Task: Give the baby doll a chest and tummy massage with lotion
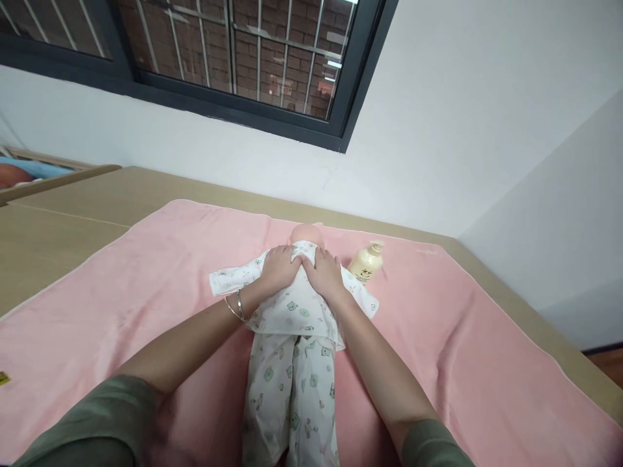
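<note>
A baby doll [307, 233] in white printed clothes [292, 363] lies on its back on a pink blanket [146, 285], head toward the wall. My left hand [278, 267] rests flat on the doll's upper chest, fingers together, with bangles on the wrist. My right hand [324, 271] lies beside it on the chest, also pressed onto the shirt near the collar. The two hands touch at the thumbs. Whether the fingers pinch the fabric is hidden.
A cream pump bottle [367, 261] lies on the blanket just right of the doll's head. The blanket covers a tan mattress [58, 227] set against white walls. A dark-framed window [233, 58] is above. A wooden crib edge [43, 175] shows far left.
</note>
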Demonstrator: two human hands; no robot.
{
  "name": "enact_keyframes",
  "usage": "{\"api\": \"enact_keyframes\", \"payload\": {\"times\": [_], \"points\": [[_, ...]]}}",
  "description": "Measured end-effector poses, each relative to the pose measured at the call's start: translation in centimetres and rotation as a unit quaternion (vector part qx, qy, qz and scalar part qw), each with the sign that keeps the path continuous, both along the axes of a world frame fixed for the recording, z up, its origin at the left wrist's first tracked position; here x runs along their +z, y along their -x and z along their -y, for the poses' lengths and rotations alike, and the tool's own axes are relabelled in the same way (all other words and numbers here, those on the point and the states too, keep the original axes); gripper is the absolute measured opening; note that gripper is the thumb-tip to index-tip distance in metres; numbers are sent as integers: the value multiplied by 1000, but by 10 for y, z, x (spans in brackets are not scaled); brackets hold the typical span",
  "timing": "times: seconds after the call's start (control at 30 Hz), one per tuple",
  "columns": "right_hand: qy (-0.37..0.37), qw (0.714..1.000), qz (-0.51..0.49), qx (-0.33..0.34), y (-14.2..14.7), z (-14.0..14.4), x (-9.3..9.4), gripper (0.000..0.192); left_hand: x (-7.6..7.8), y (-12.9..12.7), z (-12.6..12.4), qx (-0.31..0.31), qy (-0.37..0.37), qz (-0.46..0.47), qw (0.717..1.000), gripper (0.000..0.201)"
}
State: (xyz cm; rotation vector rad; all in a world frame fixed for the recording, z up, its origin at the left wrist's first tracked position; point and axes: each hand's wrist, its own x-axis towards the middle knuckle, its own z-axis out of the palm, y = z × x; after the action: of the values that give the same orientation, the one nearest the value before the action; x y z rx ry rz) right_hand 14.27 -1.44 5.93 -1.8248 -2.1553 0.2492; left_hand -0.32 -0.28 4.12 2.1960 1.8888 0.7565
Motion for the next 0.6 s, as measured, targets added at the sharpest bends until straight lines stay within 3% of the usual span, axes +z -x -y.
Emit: {"api": "enact_keyframes", "payload": {"times": [0.17, 0.4, 0.6], "points": [[11, 1000, 5, -11, 2, 7, 2, 68, -1, -2, 5, -7, -7, -11, 1000, 41], [62, 998, -30, 0, -19, -8, 12, 59, -14, -19, 30, -29, -98, -83, 991, 52], [21, 997, 74, -15, 8, 26, 16, 60, 4, 7, 0, -66, 18, 5, 998, 42]]}}
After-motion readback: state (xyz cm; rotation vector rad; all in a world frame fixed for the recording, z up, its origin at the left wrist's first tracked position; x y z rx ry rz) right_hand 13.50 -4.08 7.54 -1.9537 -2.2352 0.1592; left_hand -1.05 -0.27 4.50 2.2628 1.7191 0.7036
